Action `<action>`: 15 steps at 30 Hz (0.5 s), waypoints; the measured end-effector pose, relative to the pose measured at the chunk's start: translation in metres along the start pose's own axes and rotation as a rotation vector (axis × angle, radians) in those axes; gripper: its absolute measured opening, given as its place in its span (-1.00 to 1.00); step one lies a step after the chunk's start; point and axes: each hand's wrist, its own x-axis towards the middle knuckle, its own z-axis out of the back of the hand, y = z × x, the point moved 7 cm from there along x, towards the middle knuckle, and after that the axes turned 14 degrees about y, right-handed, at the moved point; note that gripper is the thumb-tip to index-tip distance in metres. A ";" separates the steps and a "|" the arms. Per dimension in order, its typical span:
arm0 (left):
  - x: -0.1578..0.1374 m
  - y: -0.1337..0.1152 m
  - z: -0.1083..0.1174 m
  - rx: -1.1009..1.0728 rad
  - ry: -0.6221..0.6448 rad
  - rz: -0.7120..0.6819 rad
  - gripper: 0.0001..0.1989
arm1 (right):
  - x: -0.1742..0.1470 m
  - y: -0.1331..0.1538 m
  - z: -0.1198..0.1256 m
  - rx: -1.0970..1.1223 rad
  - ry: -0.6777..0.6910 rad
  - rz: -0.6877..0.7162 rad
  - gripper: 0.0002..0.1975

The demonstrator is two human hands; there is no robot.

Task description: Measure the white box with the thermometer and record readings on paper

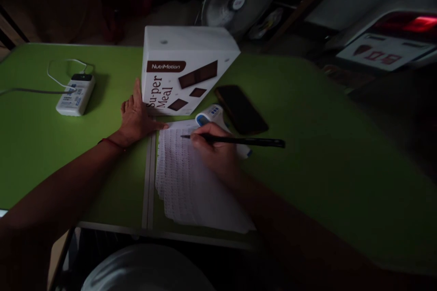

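In my right hand [218,150] is a black pen [252,141], its tip over the upper lines of a sheet of paper [180,182] covered in rows of small handwriting. Spread beside the lower left of a white box [191,68] printed "Su-per Meal", my left hand [138,116] is open. Its thumb reaches onto the paper's top edge, and the index finger points up along the box's side. A white and blue handheld device [211,112], perhaps a forehead thermometer, lies partly hidden behind my right hand. My right forearm covers part of the paper's right side.
A dark smartphone [241,109] lies right of the box on the green table [307,154]. At the left sits a white power adapter or power bank [75,95] with cables. Behind the table stands a fan [238,2]. A seam [149,182] crosses the tabletop.
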 end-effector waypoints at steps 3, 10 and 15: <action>-0.001 0.002 0.000 -0.011 -0.007 -0.001 0.62 | 0.001 0.001 -0.003 -0.007 0.029 0.012 -0.85; 0.001 0.005 -0.001 0.020 0.003 -0.006 0.60 | 0.001 0.000 -0.002 -0.007 0.062 0.022 -0.86; 0.002 0.008 -0.001 0.006 -0.018 -0.015 0.69 | 0.003 -0.004 -0.003 0.028 0.062 -0.017 -0.87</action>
